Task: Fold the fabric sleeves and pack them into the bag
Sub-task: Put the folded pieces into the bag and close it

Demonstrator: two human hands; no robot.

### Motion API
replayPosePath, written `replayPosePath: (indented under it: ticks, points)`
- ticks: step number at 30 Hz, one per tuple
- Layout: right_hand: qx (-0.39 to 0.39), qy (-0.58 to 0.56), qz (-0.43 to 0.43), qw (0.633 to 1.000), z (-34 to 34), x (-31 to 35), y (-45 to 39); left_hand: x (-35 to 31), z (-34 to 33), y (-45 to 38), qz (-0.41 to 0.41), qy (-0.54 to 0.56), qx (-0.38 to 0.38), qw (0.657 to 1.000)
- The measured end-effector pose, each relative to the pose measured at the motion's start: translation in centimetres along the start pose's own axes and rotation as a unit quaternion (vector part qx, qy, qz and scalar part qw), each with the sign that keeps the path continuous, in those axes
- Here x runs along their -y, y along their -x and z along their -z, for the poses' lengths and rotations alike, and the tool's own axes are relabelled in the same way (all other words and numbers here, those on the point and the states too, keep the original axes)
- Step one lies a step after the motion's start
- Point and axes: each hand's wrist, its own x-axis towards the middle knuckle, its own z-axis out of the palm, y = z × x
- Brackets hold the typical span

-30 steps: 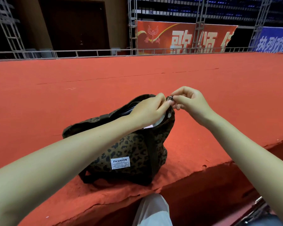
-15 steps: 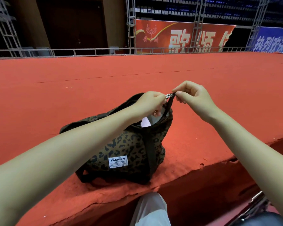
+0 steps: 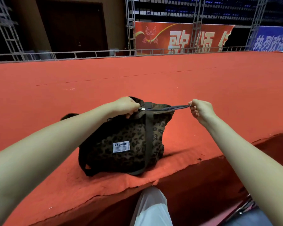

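At stage edge, on red carpet (image 3: 170, 88): leopard-print fabric bag with white FASHION label (image 3: 129, 137). Zip now run across from right end to left since a second ago; mouth shut, contents no longer visible, sleeves presumably packed inside. Left hand (image 3: 126, 106) pinching silver zip pull (image 3: 142, 109); right hand (image 3: 201, 110) gripping dark zip-tape tail (image 3: 175, 107), taut. Task judged near done. Behind: metal railing (image 3: 88, 53), red banner (image 3: 183, 38). Nothing obstructing.

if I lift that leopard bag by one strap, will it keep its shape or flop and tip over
The bag would probably sag: its soft fabric wall already slumps on the red carpet. It likely needs both hands, since the right hand pulls the zipper end taut while the left hand works the slider. Weight can't be judged; its contents are hidden.
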Motion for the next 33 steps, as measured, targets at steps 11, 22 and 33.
replayPosePath:
  ticks: [11, 22, 33]
  points:
    - [-0.049, 0.262, 0.135, 0.954, -1.8, -2.0, 1.4, 2.3, 2.4, 2.6, -0.098, -0.271, -0.134, 0.948]
    - [-0.002, 0.405, 0.59, 0.698, -8.1, -0.7, 6.6, 5.6, 0.0, 3.3, -0.251, -0.306, -0.275, 0.876]
    - [0.297, 0.403, 0.457, 0.735, -9.4, -3.7, 5.4, 6.2, -1.0, 2.5, -0.266, -0.228, -0.217, 0.911]
